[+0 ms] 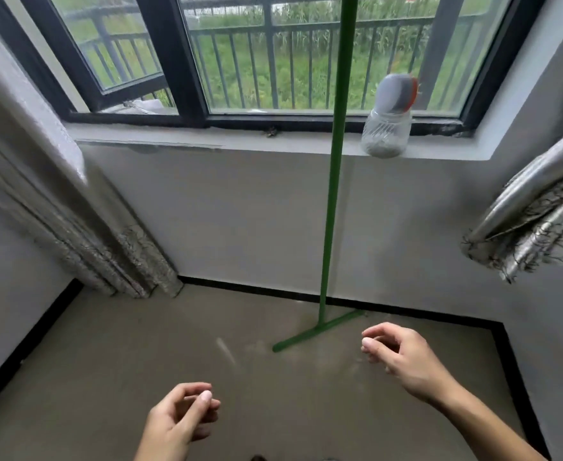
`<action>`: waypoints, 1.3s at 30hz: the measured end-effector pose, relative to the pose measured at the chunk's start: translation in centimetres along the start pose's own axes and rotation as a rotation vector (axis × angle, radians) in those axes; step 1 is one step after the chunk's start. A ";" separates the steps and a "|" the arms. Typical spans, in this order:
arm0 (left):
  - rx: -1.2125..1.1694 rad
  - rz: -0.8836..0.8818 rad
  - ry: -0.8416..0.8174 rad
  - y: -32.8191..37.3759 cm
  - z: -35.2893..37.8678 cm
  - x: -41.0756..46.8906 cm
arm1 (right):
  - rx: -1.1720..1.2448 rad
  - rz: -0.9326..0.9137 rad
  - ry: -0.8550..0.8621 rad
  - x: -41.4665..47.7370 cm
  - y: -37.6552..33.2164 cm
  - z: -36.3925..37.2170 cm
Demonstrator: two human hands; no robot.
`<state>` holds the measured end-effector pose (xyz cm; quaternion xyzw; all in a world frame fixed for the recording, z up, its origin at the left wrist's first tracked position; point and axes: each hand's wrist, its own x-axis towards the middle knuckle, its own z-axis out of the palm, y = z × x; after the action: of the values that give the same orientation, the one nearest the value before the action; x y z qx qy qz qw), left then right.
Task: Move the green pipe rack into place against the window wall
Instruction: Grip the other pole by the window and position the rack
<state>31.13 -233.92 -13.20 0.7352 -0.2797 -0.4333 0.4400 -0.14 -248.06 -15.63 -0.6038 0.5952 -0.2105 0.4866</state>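
The green pipe rack point(334, 168) stands upright close to the window wall point(240, 221), its post rising past the sill and out of the top of the view. Its green foot bar point(316, 331) lies on the floor, one end near the black skirting. My right hand point(396, 354) hovers just right of the foot bar, fingers loosely curled, holding nothing. My left hand point(177, 420) is lower and nearer to me, fingers also loosely curled and empty. Neither hand touches the rack.
A clear plastic jar point(386, 128) with a grey object on top sits on the window sill point(207, 141), just right of the post. Grey curtains hang at the left point(74, 227) and right point(532, 221). The left window pane point(114, 51) is open.
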 end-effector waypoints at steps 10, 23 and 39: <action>0.054 0.083 -0.209 9.6 0.0 22.8 | 0.086 0.062 0.252 17.3 -7.5 1.5; 0.130 0.559 -0.741 32.4 15.1 37.2 | 0.083 0.157 0.528 30.0 -14.1 -0.7; 0.058 0.950 -1.490 43.0 29.4 34.9 | -0.124 0.269 0.677 32.8 -13.5 -3.1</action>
<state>20.24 -293.09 4.41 0.0788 -0.7804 -0.5641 0.2581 10.83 -281.91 -13.64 -0.4447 0.8080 -0.2962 0.2481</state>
